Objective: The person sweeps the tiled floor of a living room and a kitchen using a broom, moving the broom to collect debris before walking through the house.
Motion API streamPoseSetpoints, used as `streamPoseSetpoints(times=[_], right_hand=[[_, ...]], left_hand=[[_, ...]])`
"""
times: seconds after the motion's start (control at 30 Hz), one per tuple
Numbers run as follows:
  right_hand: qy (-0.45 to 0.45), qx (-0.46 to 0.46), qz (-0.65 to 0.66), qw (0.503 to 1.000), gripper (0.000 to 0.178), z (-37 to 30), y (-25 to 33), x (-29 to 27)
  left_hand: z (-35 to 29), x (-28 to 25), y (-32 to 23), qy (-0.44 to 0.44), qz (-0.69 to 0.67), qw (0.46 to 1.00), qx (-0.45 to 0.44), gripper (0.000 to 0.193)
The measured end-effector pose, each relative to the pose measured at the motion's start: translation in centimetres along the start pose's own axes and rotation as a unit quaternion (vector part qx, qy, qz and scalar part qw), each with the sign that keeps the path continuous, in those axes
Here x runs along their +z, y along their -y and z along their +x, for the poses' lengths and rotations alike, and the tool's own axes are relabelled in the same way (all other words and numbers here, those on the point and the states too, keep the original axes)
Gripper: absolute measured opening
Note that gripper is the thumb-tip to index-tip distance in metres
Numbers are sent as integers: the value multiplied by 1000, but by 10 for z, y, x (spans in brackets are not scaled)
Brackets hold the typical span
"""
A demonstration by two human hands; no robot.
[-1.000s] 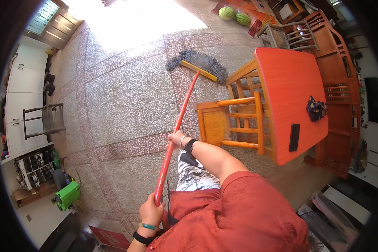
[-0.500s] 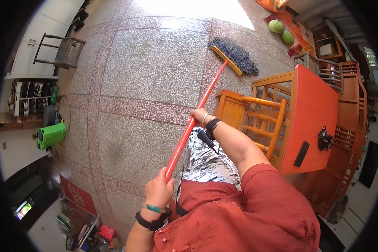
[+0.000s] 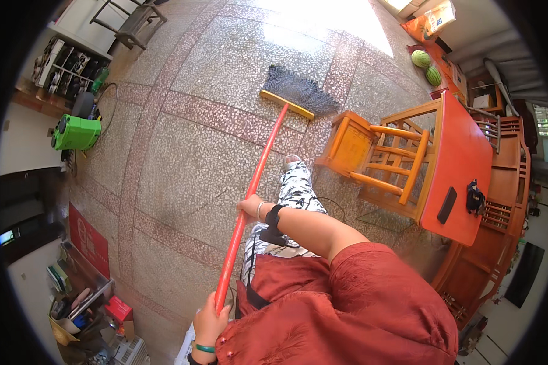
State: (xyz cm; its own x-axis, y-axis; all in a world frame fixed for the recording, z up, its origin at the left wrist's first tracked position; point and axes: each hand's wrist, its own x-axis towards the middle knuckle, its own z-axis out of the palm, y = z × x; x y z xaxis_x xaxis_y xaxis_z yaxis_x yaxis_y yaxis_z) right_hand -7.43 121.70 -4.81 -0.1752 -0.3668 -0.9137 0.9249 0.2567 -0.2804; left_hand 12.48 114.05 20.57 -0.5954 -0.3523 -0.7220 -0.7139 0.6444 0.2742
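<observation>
A mop [image 3: 263, 157] with a long red handle slants across the floor ahead of me. Its yellow crossbar carries a wide head of dark grey-blue strands [image 3: 298, 89], lying spread on the speckled floor. My left hand [image 3: 210, 320] is wrapped round the handle near its lower end, close to my waist. Further up the handle, my right hand [image 3: 249, 208] grips it in front of my thigh. My shoe [image 3: 292, 159] shows on the floor beside the handle, short of the mop head.
To the right stand an orange wooden chair [image 3: 353, 146] and a red-topped table [image 3: 460, 164]. Two watermelons [image 3: 426, 67] lie far right. A green tank-shaped container [image 3: 76, 132] and a dark chair [image 3: 137, 25] are on the left. A red box [image 3: 119, 309] sits lower left.
The mop head has swung left, away from the watermelons. Both hands have moved left and lower in view with the handle. One foot has come into sight ahead of me.
</observation>
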Motion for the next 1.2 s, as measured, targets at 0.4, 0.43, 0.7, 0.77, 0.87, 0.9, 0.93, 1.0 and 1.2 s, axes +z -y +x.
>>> streamPoseSetpoints(times=[0.4,0.43,0.7,0.77,0.87,0.9,0.93,1.0,1.2], right_hand=[[-28,41,-85,995,34,-23,-112,80],[-59,30,-121,991,42,1,-121,69],[-80,91,-192,974,38,-47,-149,57],[-91,114,-172,974,35,-53,-161,52],[21,43,-308,950,28,-6,-220,43],[61,-1,-366,929,24,-3,-228,46],[93,-50,-419,902,21,0,-236,48],[67,9,-309,948,18,-35,-223,60],[-108,107,-56,987,32,-73,-227,83]], left_hand=[[-169,15,94,29,-208,942,-262,22],[-175,19,96,34,-266,906,-328,26],[-205,-2,16,27,-395,834,-384,23],[-214,-13,-2,20,-391,850,-353,23],[-232,-29,24,90,-130,960,-233,27],[-233,-33,28,90,-10,981,-173,28],[-230,-42,23,116,32,973,-196,31],[-229,-50,38,125,69,975,-173,37],[-232,-57,114,165,-35,977,-131,45]])
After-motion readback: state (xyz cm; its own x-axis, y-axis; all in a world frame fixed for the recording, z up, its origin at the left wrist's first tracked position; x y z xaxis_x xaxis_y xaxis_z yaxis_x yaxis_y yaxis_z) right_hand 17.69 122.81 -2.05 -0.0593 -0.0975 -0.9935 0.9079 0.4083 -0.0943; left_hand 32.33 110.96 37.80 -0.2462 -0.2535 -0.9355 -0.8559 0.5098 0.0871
